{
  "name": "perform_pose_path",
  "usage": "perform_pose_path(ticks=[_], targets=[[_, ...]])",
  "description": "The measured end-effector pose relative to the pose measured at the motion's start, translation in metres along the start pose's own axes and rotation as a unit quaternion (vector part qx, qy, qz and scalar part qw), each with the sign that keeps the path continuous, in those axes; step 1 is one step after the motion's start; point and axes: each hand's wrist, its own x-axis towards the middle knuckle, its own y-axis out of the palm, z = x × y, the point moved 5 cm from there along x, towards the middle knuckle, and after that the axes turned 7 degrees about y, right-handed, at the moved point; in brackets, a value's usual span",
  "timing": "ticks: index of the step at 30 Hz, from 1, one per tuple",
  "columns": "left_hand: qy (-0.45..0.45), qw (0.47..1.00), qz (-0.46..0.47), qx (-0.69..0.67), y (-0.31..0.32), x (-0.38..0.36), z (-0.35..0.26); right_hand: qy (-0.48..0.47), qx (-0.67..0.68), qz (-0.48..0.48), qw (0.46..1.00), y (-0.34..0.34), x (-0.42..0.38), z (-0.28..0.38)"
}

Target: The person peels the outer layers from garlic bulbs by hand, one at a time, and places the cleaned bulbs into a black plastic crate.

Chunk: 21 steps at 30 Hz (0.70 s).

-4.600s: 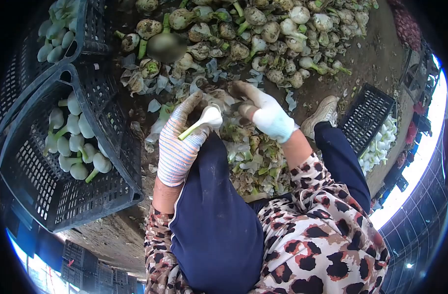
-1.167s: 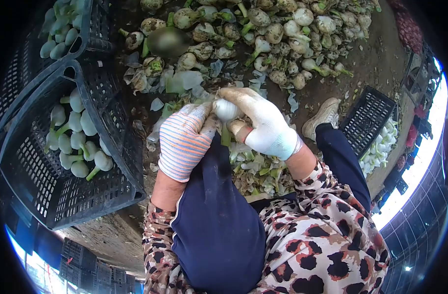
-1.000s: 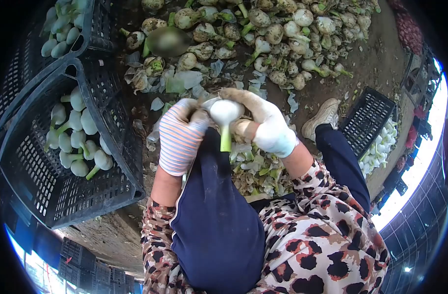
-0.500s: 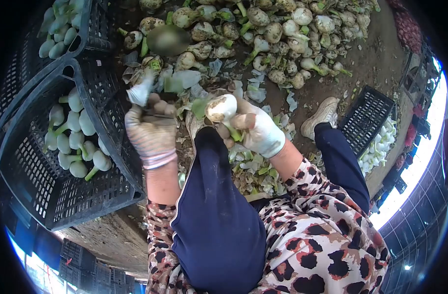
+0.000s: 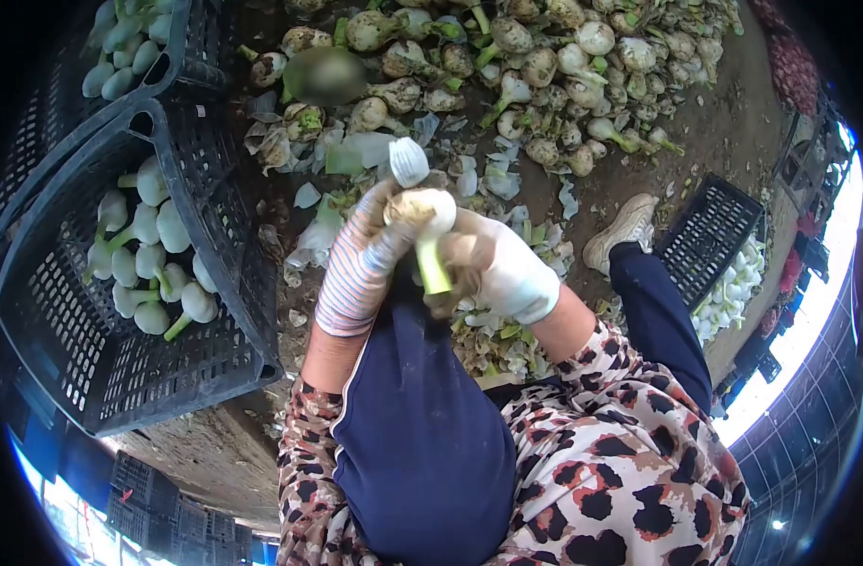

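A garlic bulb point(image 5: 440, 208) with a short green stem is held between my two gloved hands, over my knee. Its skin is white on one side and brownish on the other, and the cut stem points down. My left hand point(image 5: 363, 247), in a striped glove, has its fingers closed on the dirty side of the bulb. A white ribbed piece point(image 5: 409, 162) sticks up at the left fingertips. Curled around the bulb's right side and the stem is my right hand point(image 5: 503, 269), in a white glove with soiled fingers.
A black crate point(image 5: 181, 203) of cleaned bulbs stands at left, with another crate point(image 5: 172, 71) behind it. Dirty garlic bulbs point(image 5: 535, 66) are heaped ahead. Peeled skins point(image 5: 493, 344) litter the ground. At right, a black crate point(image 5: 710, 226) lies near white bulbs point(image 5: 733, 288).
My left hand has moved right from beside the crate to the bulb and closed on it. The bulb, in my right hand, has turned so its stem points down.
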Motion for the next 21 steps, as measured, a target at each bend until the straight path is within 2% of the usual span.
perform_pose_path(ticks=[1,2,3,5,7,9,11,15,16,18,19,21], targets=[[0.013,1.0,0.006,-0.007,0.001,-0.001,-0.004,-0.023,-0.124,-0.05,0.991,-0.003,0.0,0.003],[0.036,0.999,0.006,0.028,-0.006,-0.001,-0.003,-0.078,-0.165,-0.104,0.978,-0.013,0.0,0.002],[0.06,0.996,0.006,0.064,-0.008,0.0,-0.006,-0.162,-0.313,-0.193,0.916,-0.014,-0.006,0.019],[0.047,0.995,0.009,0.092,-0.005,-0.003,-0.005,-0.264,-0.306,-0.205,0.892,-0.017,-0.009,0.025],[0.036,0.994,0.016,0.106,0.0,-0.002,-0.003,-0.367,-0.536,-0.177,0.739,0.0,-0.018,0.041],[0.028,0.993,0.016,0.109,0.003,-0.004,-0.007,-0.367,-0.517,-0.172,0.754,0.007,-0.018,0.042],[0.039,0.991,0.008,0.13,0.001,-0.005,-0.008,-0.359,-0.57,-0.182,0.716,0.011,-0.017,0.039],[0.064,0.985,0.019,0.158,-0.002,-0.004,-0.009,-0.356,-0.587,-0.213,0.695,0.008,-0.007,0.037],[0.059,0.986,0.005,0.157,-0.008,-0.003,-0.004,-0.356,-0.588,-0.214,0.695,0.008,-0.003,0.037],[0.054,0.981,0.009,0.188,-0.008,-0.005,-0.002,-0.235,-0.375,-0.182,0.878,-0.011,0.015,0.027],[0.054,0.981,0.012,0.187,-0.011,-0.004,0.0,-0.226,-0.369,-0.22,0.874,-0.02,0.02,0.028],[0.018,0.997,0.075,0.008,-0.012,-0.001,0.007,-0.175,-0.244,-0.219,0.928,-0.032,0.02,0.025]])
